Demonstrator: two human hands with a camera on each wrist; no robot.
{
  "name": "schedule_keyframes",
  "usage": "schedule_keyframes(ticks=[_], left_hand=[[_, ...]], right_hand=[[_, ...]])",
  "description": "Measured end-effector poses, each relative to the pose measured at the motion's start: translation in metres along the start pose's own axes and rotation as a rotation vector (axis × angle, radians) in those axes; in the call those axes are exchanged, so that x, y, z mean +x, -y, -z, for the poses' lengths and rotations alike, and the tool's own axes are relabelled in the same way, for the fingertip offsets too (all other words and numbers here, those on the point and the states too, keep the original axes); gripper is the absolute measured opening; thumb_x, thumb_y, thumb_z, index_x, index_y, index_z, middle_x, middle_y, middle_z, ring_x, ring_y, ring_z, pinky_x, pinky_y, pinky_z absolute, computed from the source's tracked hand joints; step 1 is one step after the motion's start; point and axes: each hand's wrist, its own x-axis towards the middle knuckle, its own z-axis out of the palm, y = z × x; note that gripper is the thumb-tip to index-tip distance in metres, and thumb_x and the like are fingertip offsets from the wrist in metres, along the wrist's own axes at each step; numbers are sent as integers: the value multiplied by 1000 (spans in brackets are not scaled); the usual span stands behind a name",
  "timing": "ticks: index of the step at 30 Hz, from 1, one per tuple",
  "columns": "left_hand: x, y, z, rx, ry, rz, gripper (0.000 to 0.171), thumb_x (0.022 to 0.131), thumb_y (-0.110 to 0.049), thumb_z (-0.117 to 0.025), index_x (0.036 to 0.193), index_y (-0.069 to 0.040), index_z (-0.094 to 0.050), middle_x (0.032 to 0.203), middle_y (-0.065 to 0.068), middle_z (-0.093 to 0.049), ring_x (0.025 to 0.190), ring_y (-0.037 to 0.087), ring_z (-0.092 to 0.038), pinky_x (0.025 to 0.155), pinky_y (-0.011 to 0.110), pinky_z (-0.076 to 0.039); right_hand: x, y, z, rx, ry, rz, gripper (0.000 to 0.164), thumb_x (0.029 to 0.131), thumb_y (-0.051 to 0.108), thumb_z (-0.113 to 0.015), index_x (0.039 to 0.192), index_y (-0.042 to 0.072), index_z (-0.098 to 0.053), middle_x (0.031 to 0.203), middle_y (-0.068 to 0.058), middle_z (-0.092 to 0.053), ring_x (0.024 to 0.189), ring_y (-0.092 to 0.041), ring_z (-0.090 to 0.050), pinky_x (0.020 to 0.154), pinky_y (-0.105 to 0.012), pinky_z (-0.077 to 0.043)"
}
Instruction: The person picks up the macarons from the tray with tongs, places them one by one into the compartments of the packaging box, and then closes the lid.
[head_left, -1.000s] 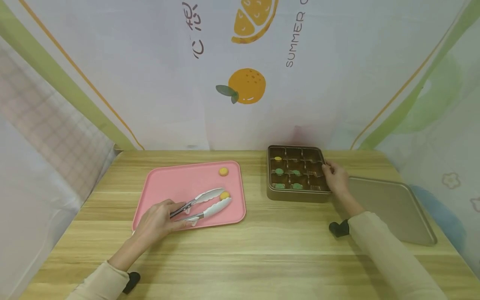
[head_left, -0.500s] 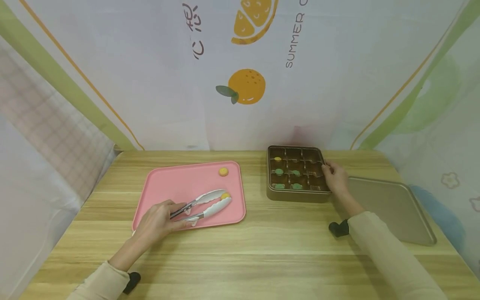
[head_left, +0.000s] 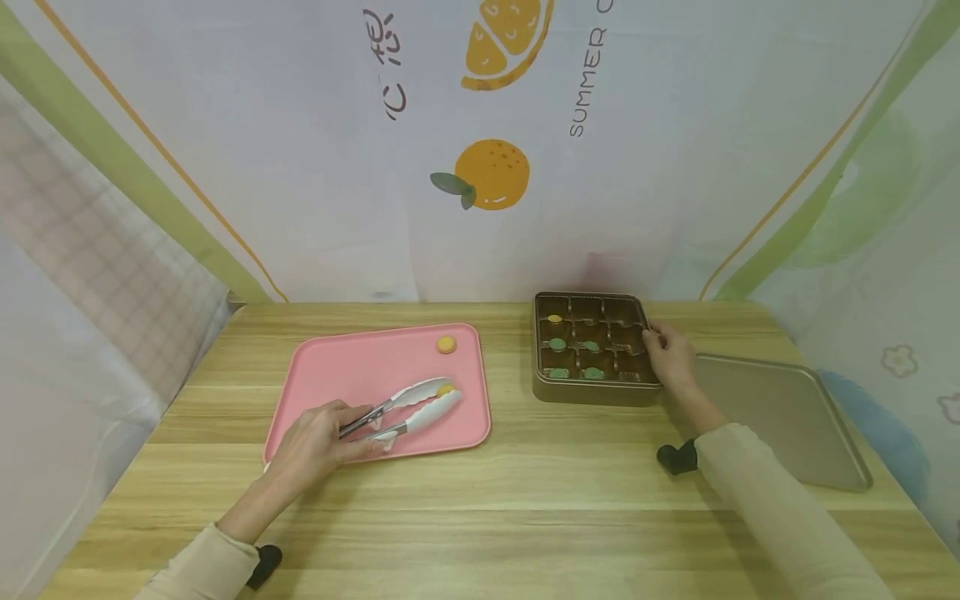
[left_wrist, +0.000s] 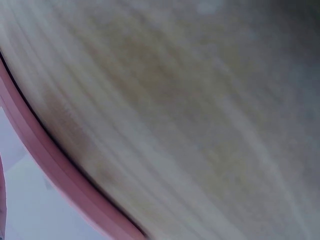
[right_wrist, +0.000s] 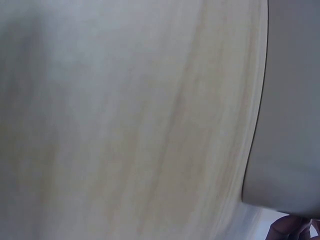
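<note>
L hand (head_left: 318, 437) grips silver metal tongs w/ white ends (head_left: 433, 411) over the pink rect. tray (head_left: 360, 367), ends flanking a small round yellow disc (head_left: 446, 390); 2nd yellow disc (head_left: 446, 344) nr far R corner. Brown sq. compartmented tin (head_left: 592, 392), green discs (head_left: 557, 344) inside, R rim pinched by R hand (head_left: 672, 360); flat grey-beige tray (head_left: 780, 417) beside.

The head camera looks forward and down from the near side of the desk (head_left: 510, 508), far enough back to frame both the left hand (head_left: 315, 442) and the right hand (head_left: 672, 362), with the hanging cloth (head_left: 300, 167) beyond. From the left wrist, a close, slanted view faces the desk's grain and catches the pink tray (head_left: 352, 367) at lower left, its rim shared with the head view. The right wrist camera, also close, shares the box (head_left: 596, 392) along its right edge and fingers (right_wrist: 289, 229) at lower right.
</note>
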Motion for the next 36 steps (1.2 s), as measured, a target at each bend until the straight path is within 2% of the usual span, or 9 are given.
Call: schedule_keyframes(ticks=[3, 10, 15, 24, 28, 31, 36], left_hand=[[1, 0, 0, 6, 2, 2, 48, 67, -34, -83, 106, -8, -72, 72, -3, -56, 59, 6, -38, 51, 20, -31], [0, 2, -1, 16, 7, 8, 50, 67, -35, -83, 107, -8, -72, 72, -3, -57, 59, 6, -38, 51, 20, -31], [0, 2, -1, 16, 3, -2, 50, 67, -35, -83, 107, -7, -72, 73, -4, -58, 59, 5, -38, 51, 20, -31], [1, 2, -1, 10, 7, 4, 46, 68, -32, -82, 107, -9, -72, 70, -6, -57, 59, 6, -40, 51, 20, -33], [1, 2, 0, 6, -7, -21, 44, 68, -31, -82, 106, -10, -73, 69, -8, -56, 59, 5, -40, 52, 20, -34], [2, 2, 0, 9, -14, -46, 45, 68, -31, -82, 105, -8, -73, 69, -9, -56, 59, 5, -39, 52, 20, -33], [5, 1, 3, 11, -5, -51, 45, 68, -30, -83, 105, -6, -73, 70, -7, -58, 59, 5, -40, 52, 20, -34]], right_hand=[[0, 0, 1, -2, 4, -3, 40, 100, 17, -42, 130, -9, -47, 85, -19, -57, 60, -9, -44, 49, -21, -40], [0, 0, 1, -9, 1, 9, 41, 101, 18, -41, 130, -10, -47, 98, -25, -58, 67, -12, -46, 53, -21, -41], [0, 0, 1, -14, -2, 2, 41, 101, 18, -42, 131, -9, -47, 101, -26, -58, 70, -14, -46, 54, -21, -41], [-2, 1, 2, -16, -10, -4, 42, 101, 20, -43, 131, -10, -47, 97, -26, -58, 65, -7, -44, 53, -22, -40], [-2, 2, 2, -14, -4, -15, 43, 101, 20, -42, 132, -9, -46, 99, -26, -58, 65, -7, -44, 53, -21, -40], [-2, 2, 2, -13, -2, -21, 43, 101, 21, -42, 132, -8, -47, 93, -23, -58, 62, -7, -43, 51, -21, -39], [-2, 3, 1, -9, -3, -23, 42, 101, 20, -43, 131, -9, -47, 86, -18, -56, 57, -5, -42, 49, -22, -38]])
